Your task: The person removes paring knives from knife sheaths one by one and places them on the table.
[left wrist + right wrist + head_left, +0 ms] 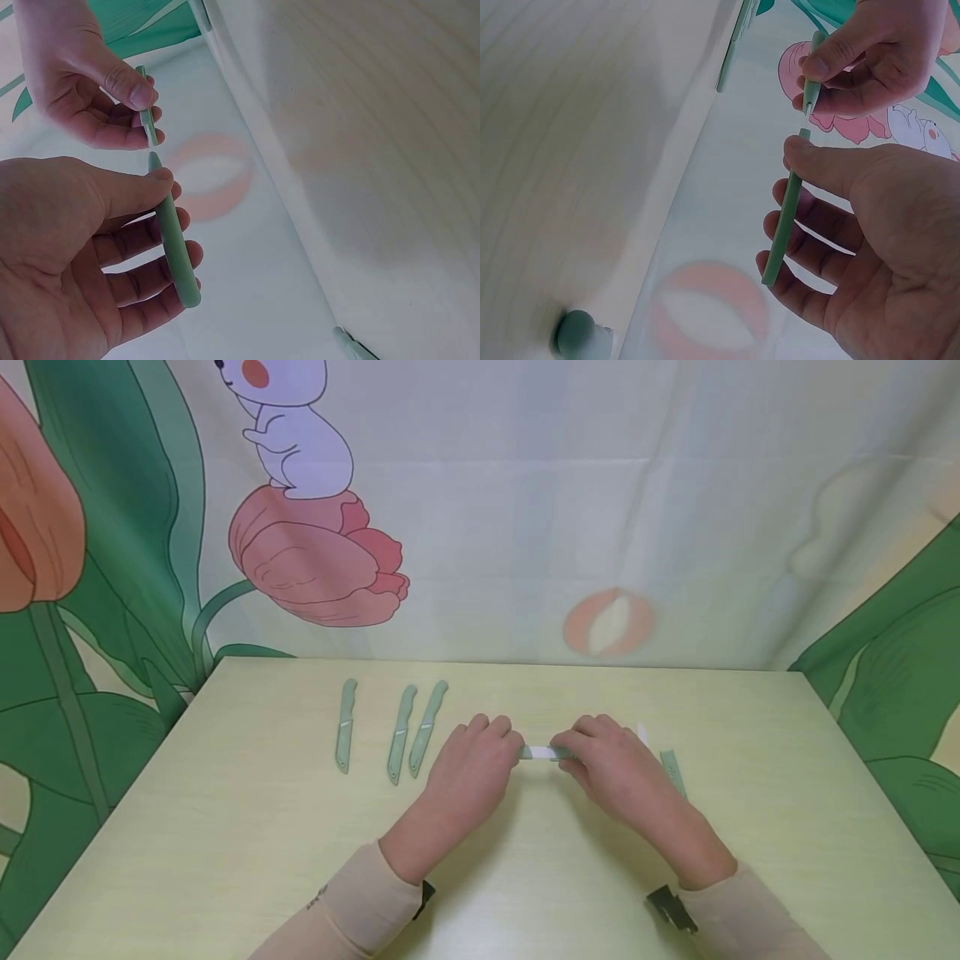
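Over the middle of the table, my left hand (472, 768) grips the pale green handle (176, 251) of a small knife, thumb laid along it. My right hand (618, 768) holds a slim green sheath (783, 217) between thumb and fingers. The knife's white blade (538, 752) spans the gap between the hands, its far end at the sheath's mouth. How deep the tip sits inside cannot be seen. Close by the right hand lie a second white blade (642, 733), mostly hidden behind that hand, and a loose green sheath (672, 770), partly covered by the wrist.
Left of the hands lie three green sheathed knives: one by itself (345, 727), and a middle knife (401, 735) beside a slanted knife (429, 729). A patterned curtain (510, 527) hangs behind the back edge of the pale wooden table (225, 827).
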`<action>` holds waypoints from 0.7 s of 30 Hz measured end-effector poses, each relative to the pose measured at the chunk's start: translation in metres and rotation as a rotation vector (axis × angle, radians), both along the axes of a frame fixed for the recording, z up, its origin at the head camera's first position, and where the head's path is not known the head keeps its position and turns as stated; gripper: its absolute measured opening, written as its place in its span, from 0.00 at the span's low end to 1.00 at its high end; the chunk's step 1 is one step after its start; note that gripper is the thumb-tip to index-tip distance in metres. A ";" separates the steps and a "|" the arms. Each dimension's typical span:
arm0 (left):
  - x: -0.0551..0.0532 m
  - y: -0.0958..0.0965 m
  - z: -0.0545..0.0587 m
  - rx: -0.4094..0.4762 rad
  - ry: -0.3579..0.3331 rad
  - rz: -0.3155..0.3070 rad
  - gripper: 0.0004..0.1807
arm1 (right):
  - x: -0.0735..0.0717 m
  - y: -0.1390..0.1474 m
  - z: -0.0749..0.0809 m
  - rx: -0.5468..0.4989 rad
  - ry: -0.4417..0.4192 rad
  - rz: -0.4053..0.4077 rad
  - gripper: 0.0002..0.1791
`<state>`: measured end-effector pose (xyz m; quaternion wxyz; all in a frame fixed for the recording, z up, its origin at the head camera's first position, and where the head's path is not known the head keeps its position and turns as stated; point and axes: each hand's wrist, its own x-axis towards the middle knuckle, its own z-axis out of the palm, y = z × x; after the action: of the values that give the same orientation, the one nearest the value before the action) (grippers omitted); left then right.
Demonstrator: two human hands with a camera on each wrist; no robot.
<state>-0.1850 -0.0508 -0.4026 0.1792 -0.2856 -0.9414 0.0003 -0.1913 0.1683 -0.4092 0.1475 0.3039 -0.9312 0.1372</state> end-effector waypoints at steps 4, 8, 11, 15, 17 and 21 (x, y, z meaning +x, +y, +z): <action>0.000 0.000 0.000 0.006 -0.006 0.001 0.05 | 0.000 0.000 0.000 -0.001 0.001 0.005 0.15; 0.000 -0.001 0.000 0.012 -0.005 0.000 0.05 | 0.000 0.000 0.000 0.004 -0.005 0.001 0.15; 0.001 -0.002 0.000 0.021 -0.005 -0.001 0.05 | 0.000 -0.001 0.001 0.008 -0.012 -0.007 0.15; 0.000 -0.003 0.000 0.033 -0.011 -0.005 0.05 | 0.001 -0.001 0.002 0.007 -0.017 -0.014 0.15; 0.000 -0.003 0.000 0.037 -0.015 -0.005 0.05 | 0.001 -0.001 0.002 0.007 -0.016 -0.016 0.15; 0.000 -0.002 0.000 0.032 -0.022 0.004 0.04 | 0.001 -0.001 0.002 0.012 -0.012 -0.018 0.15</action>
<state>-0.1851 -0.0532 -0.4021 0.1736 -0.2807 -0.9438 -0.0176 -0.1903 0.1671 -0.4076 0.1414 0.2957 -0.9354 0.1323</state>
